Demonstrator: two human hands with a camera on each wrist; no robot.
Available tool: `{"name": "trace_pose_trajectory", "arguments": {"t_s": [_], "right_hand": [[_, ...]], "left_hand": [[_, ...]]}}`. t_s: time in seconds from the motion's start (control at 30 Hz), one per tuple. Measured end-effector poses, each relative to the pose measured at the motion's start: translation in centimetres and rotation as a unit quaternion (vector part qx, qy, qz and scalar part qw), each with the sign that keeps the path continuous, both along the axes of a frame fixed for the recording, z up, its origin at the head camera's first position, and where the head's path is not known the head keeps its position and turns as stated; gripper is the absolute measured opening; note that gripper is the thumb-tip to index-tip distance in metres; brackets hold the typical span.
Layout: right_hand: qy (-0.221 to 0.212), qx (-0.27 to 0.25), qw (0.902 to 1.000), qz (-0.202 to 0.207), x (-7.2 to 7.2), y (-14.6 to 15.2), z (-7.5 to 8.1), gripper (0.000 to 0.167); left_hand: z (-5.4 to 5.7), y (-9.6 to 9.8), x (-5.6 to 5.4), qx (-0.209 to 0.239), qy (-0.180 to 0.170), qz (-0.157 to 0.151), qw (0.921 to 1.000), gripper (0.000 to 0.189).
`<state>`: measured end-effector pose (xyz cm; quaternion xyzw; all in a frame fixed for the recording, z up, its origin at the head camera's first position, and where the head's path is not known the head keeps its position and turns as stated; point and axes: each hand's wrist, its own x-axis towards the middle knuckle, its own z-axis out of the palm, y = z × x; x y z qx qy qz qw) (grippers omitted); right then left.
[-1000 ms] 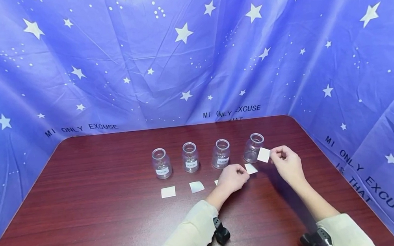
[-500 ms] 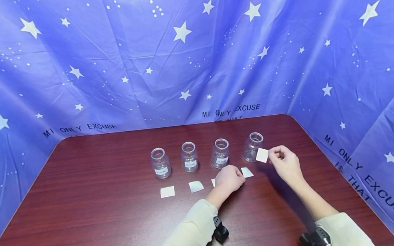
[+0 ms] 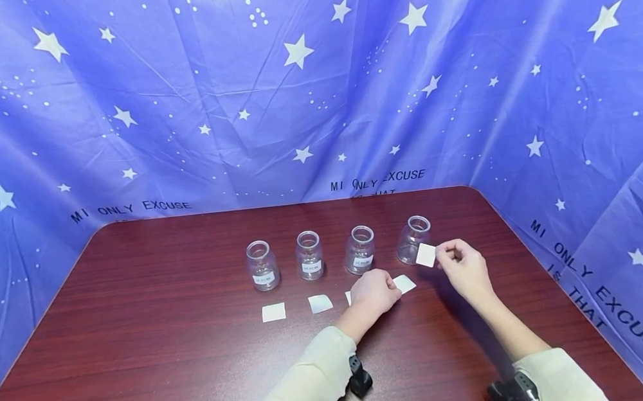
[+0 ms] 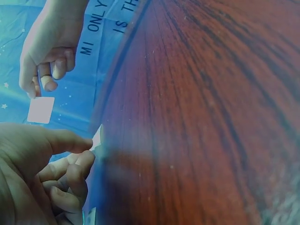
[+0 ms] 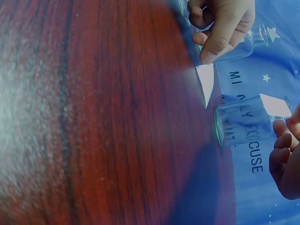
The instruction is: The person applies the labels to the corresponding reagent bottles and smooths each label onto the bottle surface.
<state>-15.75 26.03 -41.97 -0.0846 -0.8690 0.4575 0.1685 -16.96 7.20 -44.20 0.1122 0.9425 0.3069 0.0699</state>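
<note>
My right hand [image 3: 466, 268] pinches a small white square label [image 3: 426, 255] by its edge, in front of the lower part of the rightmost glass jar [image 3: 411, 241]. Whether label and jar touch, I cannot tell. No label shows on that jar's visible side. My left hand [image 3: 373, 291] pinches a slightly curled white paper piece [image 3: 405, 283] between thumb and index finger, low over the table; the left wrist view shows this paper [image 4: 97, 138] at the fingertips. Behind the left hand stands another jar [image 3: 361, 248] with a printed label.
Two more labelled jars, the left one [image 3: 262, 267] and the middle one [image 3: 309, 256], stand in the row. White paper pieces lie before them, one flat [image 3: 273, 312] and one curled [image 3: 320, 303]. Another piece [image 3: 349, 297] is mostly hidden by the left hand. A blue star-printed cloth [image 3: 265, 102] surrounds the table [image 3: 155, 345].
The left hand has drawn its paper piece slightly left and toward me. The right hand with its label has shifted a little left, further across the front of the jar.
</note>
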Motion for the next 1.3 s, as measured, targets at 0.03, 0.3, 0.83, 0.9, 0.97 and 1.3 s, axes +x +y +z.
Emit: {"name": "trace_pose_trajectory", "arguments": {"t_s": [0.03,0.3,0.83,0.9,0.97,1.3], "right_hand": [[0.0,-0.001,1.0,0.001,0.0,0.0,0.0,0.016],[0.013,0.002,0.9998,0.012,0.2,-0.4,0.0,0.014],[0.059,0.025,0.9954,0.072,0.2,-1.6,-0.8,0.009],[0.073,0.025,0.9937,0.082,0.3,-1.8,-0.8,0.008],[0.087,0.028,0.9917,0.091,0.3,-1.9,-0.9,0.008],[0.18,0.064,0.9706,0.147,0.1,-2.4,-1.5,0.005]], "left_hand": [[0.0,0.0,0.0,0.0,0.003,0.0,1.0,0.015],[0.3,-0.2,-0.1,0.033,0.01,0.006,0.9994,0.007],[0.9,-0.1,0.0,0.228,0.072,-0.006,0.971,0.012],[1.0,-0.2,0.0,0.233,0.076,-0.005,0.9695,0.012],[1.0,-0.2,0.0,0.237,0.08,-0.004,0.9683,0.011],[1.0,-0.5,-0.3,0.31,0.059,-0.005,0.9489,0.017]]}}
